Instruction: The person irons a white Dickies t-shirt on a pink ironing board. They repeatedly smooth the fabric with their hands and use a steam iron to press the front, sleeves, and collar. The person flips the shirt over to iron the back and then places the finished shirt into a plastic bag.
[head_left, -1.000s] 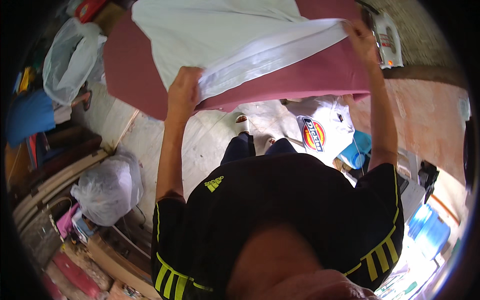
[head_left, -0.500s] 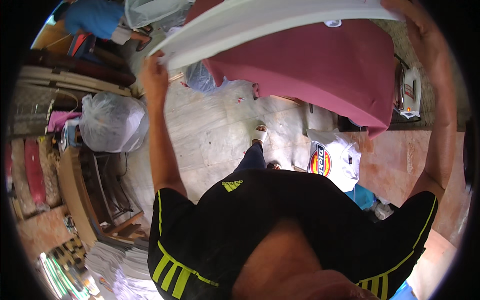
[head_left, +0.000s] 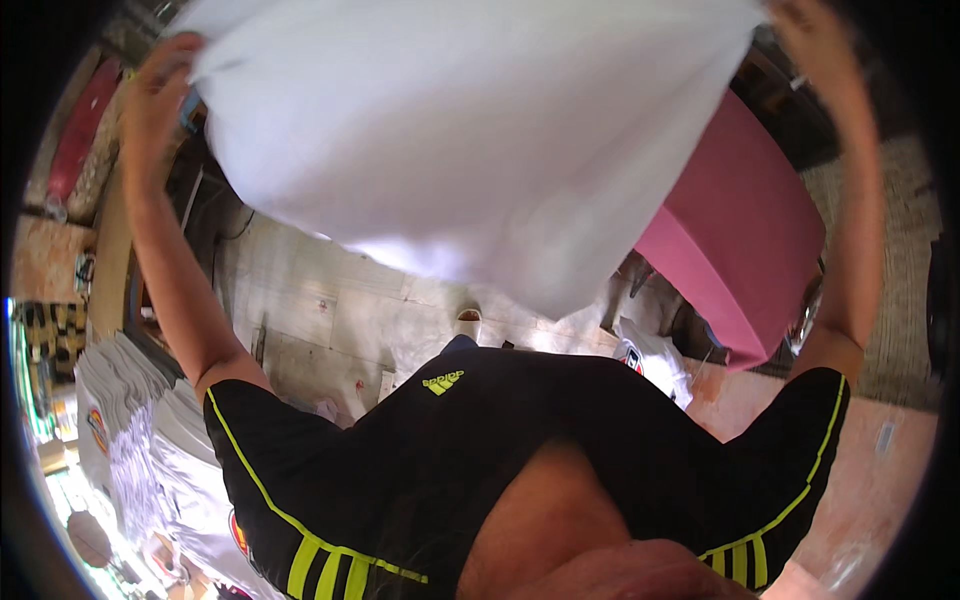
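Observation:
A broad sheet of white cloth [head_left: 450, 140] hangs spread between my raised hands, its lower edge sagging in soft folds. My left hand [head_left: 163, 80] pinches its upper left part, where the fabric bunches at the fingers. At the opposite side my right hand [head_left: 812, 40] is closed on the upper right corner, partly cut off by the rim of the picture. Behind the cloth, to the right, is a table covered in maroon fabric [head_left: 745, 225], half hidden by it.
A white printed T-shirt [head_left: 655, 362] lies low beside the maroon cover. Stacked grey and white shirts [head_left: 125, 395] stand at the left, near a wooden frame [head_left: 112, 270]. My foot in a white sandal [head_left: 468, 322] rests on the tiled floor [head_left: 310, 290].
The white cloth has opened from a narrow band into a wide hanging sheet. My left hand has moved far left, and the view has turned leftward, losing the person in blue.

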